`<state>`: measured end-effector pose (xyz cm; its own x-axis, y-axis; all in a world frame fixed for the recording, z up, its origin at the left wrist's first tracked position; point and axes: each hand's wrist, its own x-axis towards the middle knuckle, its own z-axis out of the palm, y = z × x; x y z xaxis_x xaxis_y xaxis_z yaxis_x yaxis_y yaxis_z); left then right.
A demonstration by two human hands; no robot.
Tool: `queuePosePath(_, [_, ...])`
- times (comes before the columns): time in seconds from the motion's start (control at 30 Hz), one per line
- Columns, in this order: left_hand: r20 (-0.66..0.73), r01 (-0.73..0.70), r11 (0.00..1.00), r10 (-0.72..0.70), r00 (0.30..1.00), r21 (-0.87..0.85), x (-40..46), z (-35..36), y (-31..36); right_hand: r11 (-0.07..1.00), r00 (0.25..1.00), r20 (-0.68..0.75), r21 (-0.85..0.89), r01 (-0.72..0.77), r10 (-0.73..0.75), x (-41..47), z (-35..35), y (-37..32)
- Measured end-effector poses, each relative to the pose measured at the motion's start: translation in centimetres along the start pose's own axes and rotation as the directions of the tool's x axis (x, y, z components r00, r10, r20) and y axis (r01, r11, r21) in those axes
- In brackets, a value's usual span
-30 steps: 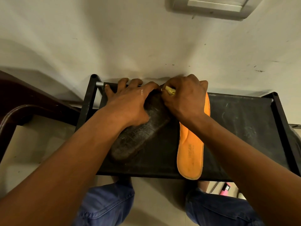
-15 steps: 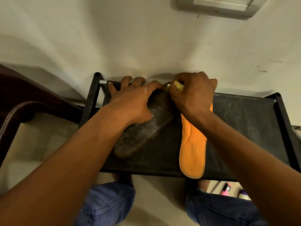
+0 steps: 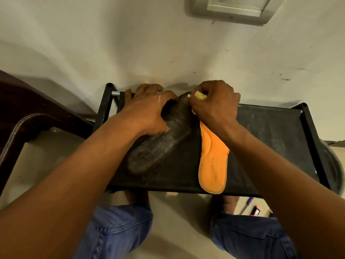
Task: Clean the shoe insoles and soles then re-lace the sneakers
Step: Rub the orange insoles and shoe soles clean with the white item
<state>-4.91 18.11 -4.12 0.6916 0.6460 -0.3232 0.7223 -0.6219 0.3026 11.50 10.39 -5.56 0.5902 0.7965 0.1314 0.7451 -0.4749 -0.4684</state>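
A dark, dirty insole (image 3: 158, 146) lies slanted on the black rack shelf (image 3: 270, 131), toe end toward the wall. My left hand (image 3: 147, 111) presses down on its upper part, fingers spread forward over the shelf's back edge. My right hand (image 3: 214, 103) grips a small yellow sponge (image 3: 200, 95) and holds it against the dark insole's toe end. An orange insole (image 3: 212, 161) lies lengthwise just right of the dark one, its top hidden under my right hand and its heel at the shelf's front edge.
The rack stands against a pale wall with a switch plate (image 3: 235, 8) above. A dark chair (image 3: 22, 118) is at the left. My knees in blue jeans (image 3: 119, 230) are below the shelf. Small pink and purple items (image 3: 255, 211) lie on the floor at the lower right.
My right hand with the sponge has slid a little farther toward the wall along the dark insole's toe. My left hand stays pressed on the insole.
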Motion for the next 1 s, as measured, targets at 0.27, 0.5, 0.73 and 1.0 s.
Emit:
queuePosePath(0.27, [-0.138,0.072,0.997,-0.067,0.988,0.026,-3.4,0.6,3.1,0.972,0.99,0.028,0.188,-0.141,0.139,-3.4,-1.6,-0.5])
queuePosePath(0.5, [-0.014,0.2,0.974,-0.199,0.98,0.104,-4.6,1.9,5.5,0.889,0.955,0.17,0.354,-0.291,0.245,-6.6,-4.0,0.0])
queuePosePath(0.73, [-0.092,0.226,0.969,-0.217,0.972,0.104,-3.8,2.1,5.0,0.857,0.905,0.348,0.36,-0.369,0.243,-5.9,-4.7,-0.2])
queuePosePath(1.0, [-0.14,0.096,0.994,-0.103,0.985,-0.057,-3.9,0.9,3.8,0.815,0.897,0.392,0.439,-0.378,0.204,-2.8,-5.1,-0.5])
